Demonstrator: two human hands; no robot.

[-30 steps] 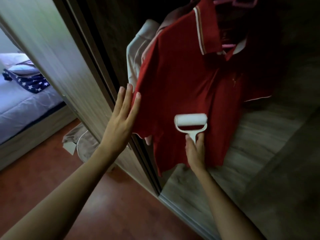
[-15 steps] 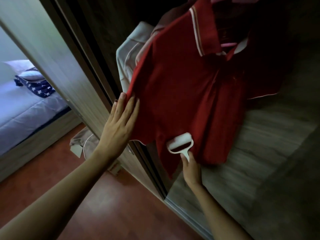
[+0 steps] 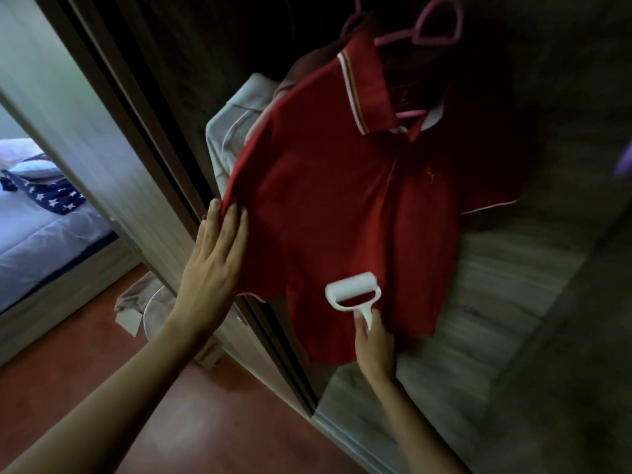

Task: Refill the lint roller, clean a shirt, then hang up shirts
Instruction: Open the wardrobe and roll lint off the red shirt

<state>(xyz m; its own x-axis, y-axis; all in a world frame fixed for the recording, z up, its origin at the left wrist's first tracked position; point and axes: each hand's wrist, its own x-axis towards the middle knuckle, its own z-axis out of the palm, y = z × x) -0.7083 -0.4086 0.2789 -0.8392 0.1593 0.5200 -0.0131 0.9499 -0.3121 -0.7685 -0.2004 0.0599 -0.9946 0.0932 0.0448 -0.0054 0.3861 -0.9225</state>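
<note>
A red polo shirt [image 3: 342, 206] hangs on a pink hanger [image 3: 420, 35] inside the wardrobe. My left hand [image 3: 213, 254] lies flat with straight fingers against the shirt's left sleeve, steadying it. My right hand [image 3: 372, 343] grips the handle of a white lint roller [image 3: 352, 289], whose roll touches the shirt's lower front near the hem. A white shirt [image 3: 232, 128] hangs behind the red one, mostly hidden.
The wardrobe's sliding door [image 3: 113, 138] stands to the left, its wooden back panel [image 3: 513, 285] behind the shirts. A bed [image 3: 41, 230] with a star-patterned cloth [image 3: 51, 196] lies beyond. A bundle of fabric [image 3: 150, 306] sits on the red floor.
The roller has travelled down the shirt's front from mid-chest to near the hem. My left hand slid slightly lower along the sleeve and stays flat on it.
</note>
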